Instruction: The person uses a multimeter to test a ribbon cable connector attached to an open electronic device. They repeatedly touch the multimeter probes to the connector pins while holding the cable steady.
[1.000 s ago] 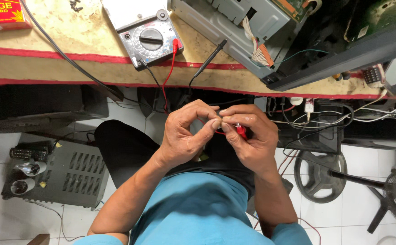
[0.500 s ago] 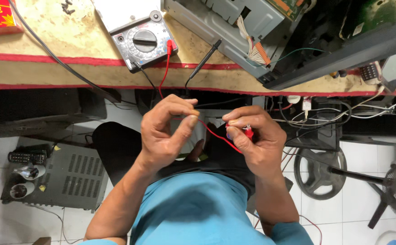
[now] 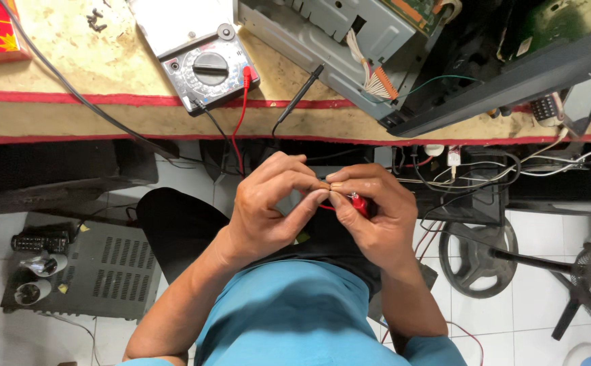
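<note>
Since the earlier frame, both hands have been drawn together until the fingertips meet. A red probe [image 3: 358,202] is pinched in the right hand [image 3: 370,213]; the left hand [image 3: 272,207] is closed against its tip. Beyond the grip, a multimeter [image 3: 207,68] rests on the surface [image 3: 72,74].

A red probe [image 3: 359,203] of glossy plastic is being pinched in the grip of the right hand [image 3: 371,215]. A multimeter [image 3: 209,70] is being shown in matt grey plastic with a smooth black dial. The tabletop [image 3: 92,74] is being covered by rough, worn tan material edged with red cloth strips. A chassis [image 3: 336,41] of dull grey sheet metal is being seen above. Smooth, glossy white tiles are being shown on the floor [image 3: 519,318]. A matt blue cloth shirt [image 3: 289,318] is being worn.
</note>
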